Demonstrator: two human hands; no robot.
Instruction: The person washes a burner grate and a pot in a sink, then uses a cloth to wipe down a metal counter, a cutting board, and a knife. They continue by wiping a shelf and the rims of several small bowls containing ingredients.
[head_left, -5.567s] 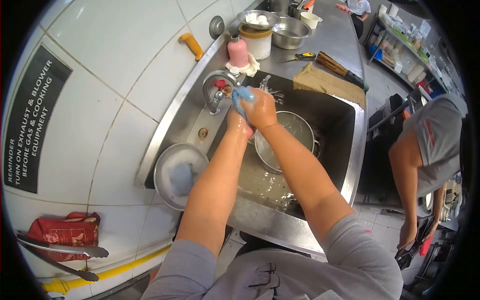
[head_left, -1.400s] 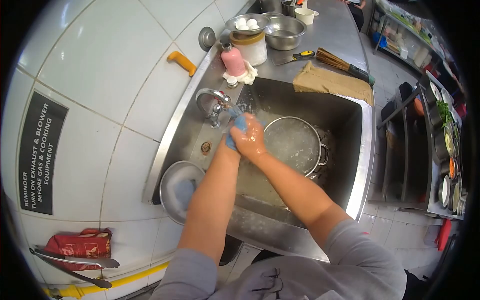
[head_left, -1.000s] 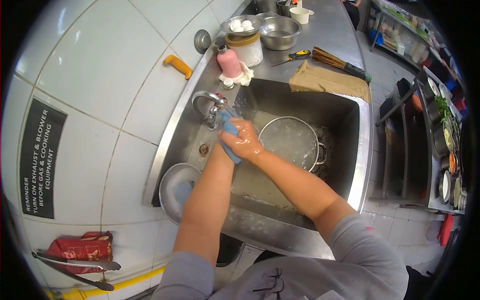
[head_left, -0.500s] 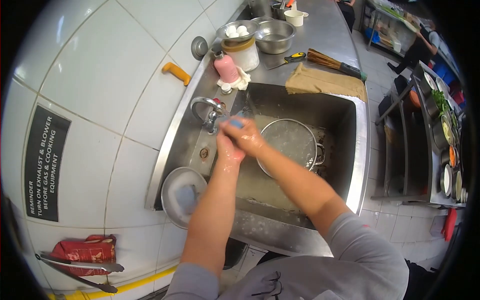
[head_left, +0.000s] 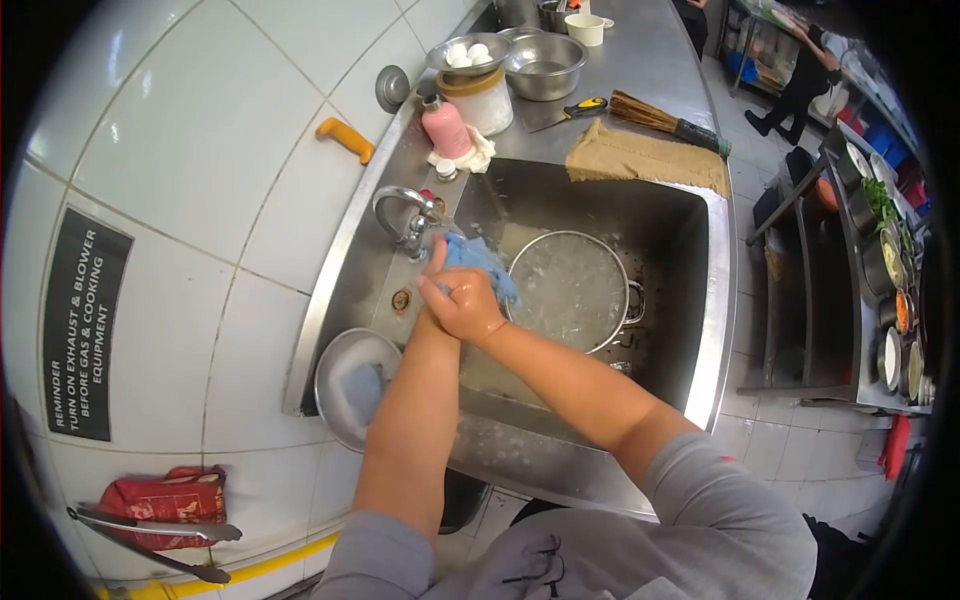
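Observation:
My right hand [head_left: 468, 305] is closed, its fingers curled round a crumpled blue cloth [head_left: 480, 262] that sticks out past the knuckles. It presses against my left hand [head_left: 437, 258], which lies mostly behind it; part of a finger or thumb shows, pointing up towards the faucet [head_left: 402, 222]. Both hands are over the left side of the steel sink [head_left: 640, 205]. Below and to the right, a two-handled metal pot [head_left: 570, 290] full of cloudy water sits in the sink.
A metal bowl [head_left: 335, 400] with a bluish thing inside stands left of the sink. Behind are a pink pump bottle [head_left: 447, 132], a bowl of eggs [head_left: 468, 58], a scraper [head_left: 570, 113], a stick brush [head_left: 665, 120] and a brown cloth [head_left: 645, 160]. Another person [head_left: 805, 85] stands far right.
My hands have shifted slightly down and turned, so more of the blue cloth shows spread beyond the right hand. The person in the background has moved to a more upright stance.

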